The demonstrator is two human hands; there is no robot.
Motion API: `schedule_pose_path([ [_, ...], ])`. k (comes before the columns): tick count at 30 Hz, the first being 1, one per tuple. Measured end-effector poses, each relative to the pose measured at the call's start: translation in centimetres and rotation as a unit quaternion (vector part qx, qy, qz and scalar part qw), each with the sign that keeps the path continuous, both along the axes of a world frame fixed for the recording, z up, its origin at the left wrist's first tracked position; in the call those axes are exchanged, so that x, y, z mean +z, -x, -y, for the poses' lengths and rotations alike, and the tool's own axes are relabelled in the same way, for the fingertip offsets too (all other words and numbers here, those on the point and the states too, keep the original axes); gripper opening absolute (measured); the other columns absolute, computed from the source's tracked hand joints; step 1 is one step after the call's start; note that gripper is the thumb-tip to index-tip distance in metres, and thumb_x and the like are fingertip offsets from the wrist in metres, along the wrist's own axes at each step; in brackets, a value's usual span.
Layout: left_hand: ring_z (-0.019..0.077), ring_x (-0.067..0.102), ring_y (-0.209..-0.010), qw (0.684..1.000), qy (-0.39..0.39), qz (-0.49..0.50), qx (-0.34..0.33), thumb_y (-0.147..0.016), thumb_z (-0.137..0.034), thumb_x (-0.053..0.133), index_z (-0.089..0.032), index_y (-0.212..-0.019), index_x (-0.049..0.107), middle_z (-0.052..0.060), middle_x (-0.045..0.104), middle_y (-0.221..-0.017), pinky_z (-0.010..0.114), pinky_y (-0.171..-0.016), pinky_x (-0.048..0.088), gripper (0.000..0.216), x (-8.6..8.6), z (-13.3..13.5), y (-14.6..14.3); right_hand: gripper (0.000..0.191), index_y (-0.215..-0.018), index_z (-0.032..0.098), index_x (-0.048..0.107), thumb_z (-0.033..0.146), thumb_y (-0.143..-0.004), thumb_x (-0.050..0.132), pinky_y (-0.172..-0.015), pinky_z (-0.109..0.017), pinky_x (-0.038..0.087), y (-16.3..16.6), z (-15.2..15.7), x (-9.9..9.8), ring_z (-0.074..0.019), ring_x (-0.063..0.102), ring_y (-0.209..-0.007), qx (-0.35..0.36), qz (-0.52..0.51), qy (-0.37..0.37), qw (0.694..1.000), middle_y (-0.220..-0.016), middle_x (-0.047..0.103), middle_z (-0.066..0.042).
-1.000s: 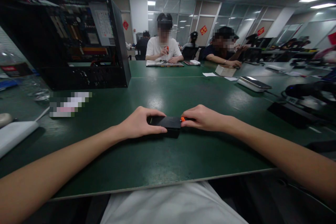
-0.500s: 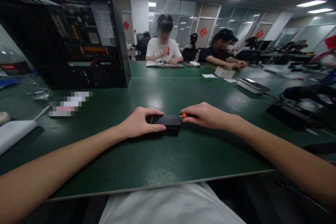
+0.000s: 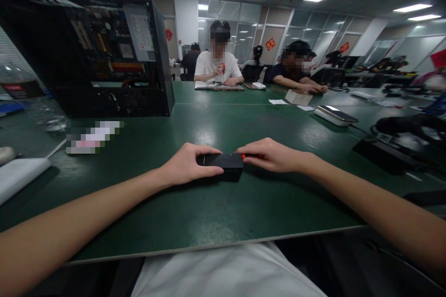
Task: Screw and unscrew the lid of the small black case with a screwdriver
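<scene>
On the green table before me lies a small black oblong box (image 3: 232, 161), its long side running left to right. My left hand (image 3: 186, 164) is closed around its left end, thumb along the near side and fingers on the far side. A screwdriver (image 3: 244, 156) with an orange-and-black handle is gripped in my right hand (image 3: 270, 155). The orange front of its handle is right at the box's right end, and its shaft is hidden. Most of the handle disappears under my fingers.
An open computer case (image 3: 118, 55) stands at the back left, near a plastic bottle (image 3: 45, 106). White device (image 3: 336, 115) and black object (image 3: 383, 155) lie right. Across the table, a person in a white shirt (image 3: 218, 67) holds a red-orange tool; another person (image 3: 296, 72) leans on the table.
The box and my left hand have shifted slightly right. The screwdriver's orange front now sits closer to the box's end, and the bit of metal shaft that showed is no longer visible.
</scene>
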State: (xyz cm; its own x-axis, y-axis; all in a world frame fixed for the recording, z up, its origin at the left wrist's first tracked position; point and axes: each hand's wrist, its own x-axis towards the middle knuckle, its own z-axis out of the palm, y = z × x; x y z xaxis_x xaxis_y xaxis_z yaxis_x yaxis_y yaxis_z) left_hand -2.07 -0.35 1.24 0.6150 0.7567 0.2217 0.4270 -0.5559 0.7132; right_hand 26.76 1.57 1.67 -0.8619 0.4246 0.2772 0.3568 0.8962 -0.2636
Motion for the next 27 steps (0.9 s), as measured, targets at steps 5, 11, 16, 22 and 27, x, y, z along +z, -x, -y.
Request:
schedule_pose_path([
  [5, 0.0225, 0.07, -0.084, 1.0, 0.001, -0.007, 0.007, -0.078, -0.049, 0.078, -0.015, -0.114, 0.077, 0.004, 0.079, -0.093, 0.029, -0.074, 0.05, 0.049, 0.1, 0.3, -0.1, 0.034, -0.128, 0.014, 0.064, 0.029, -0.103, 0.045, -0.07, -0.024, 0.046, -0.3, -0.1, -0.2, -0.0143, 0.065, -0.078, -0.007, 0.018, -0.077, 0.997, -0.097, 0.072, -0.01],
  [11, 0.0207, 0.068, -0.08, 1.0, -0.008, -0.009, -0.003, -0.078, -0.048, 0.078, -0.015, -0.113, 0.078, 0.004, 0.078, -0.09, 0.027, -0.07, 0.049, 0.048, -0.1, 0.4, -0.2, 0.035, -0.131, 0.015, 0.063, 0.028, -0.103, 0.045, -0.073, -0.026, 0.047, 0.0, -0.3, -0.8, -0.0163, 0.062, -0.083, 0.001, 0.005, -0.078, 0.997, -0.095, 0.068, -0.01],
  [16, 0.02, 0.068, -0.078, 1.0, -0.023, -0.013, -0.008, -0.079, -0.047, 0.079, -0.015, -0.115, 0.077, 0.004, 0.078, -0.089, 0.026, -0.068, 0.048, 0.049, -0.2, 0.6, -0.2, 0.035, -0.128, 0.017, 0.066, 0.025, -0.104, 0.042, -0.074, -0.027, 0.045, 0.3, -0.6, -0.9, -0.0171, 0.06, -0.085, -0.003, 0.019, -0.149, 0.989, -0.094, 0.067, -0.01],
  [22, 0.0197, 0.068, -0.076, 0.998, -0.054, -0.017, -0.019, -0.081, -0.048, 0.077, -0.014, -0.116, 0.078, 0.005, 0.079, -0.09, 0.026, -0.066, 0.047, 0.048, -0.4, 0.7, -0.2, 0.037, -0.126, 0.015, 0.066, 0.016, -0.1, 0.041, -0.075, -0.03, 0.047, 1.3, -0.9, -1.5, -0.0195, 0.062, -0.088, 0.031, 0.014, -0.206, 0.978, -0.1, 0.068, -0.012],
  [27, 0.0197, 0.068, -0.076, 0.998, -0.065, -0.017, -0.019, -0.081, -0.048, 0.077, -0.014, -0.116, 0.078, 0.005, 0.079, -0.091, 0.026, -0.066, 0.047, 0.049, -0.5, 0.7, -0.2, 0.037, -0.127, 0.014, 0.065, 0.015, -0.1, 0.039, -0.075, -0.027, 0.049, 1.3, -0.9, -1.6, -0.0179, 0.063, -0.089, 0.036, 0.0, -0.173, 0.984, -0.101, 0.068, -0.011],
])
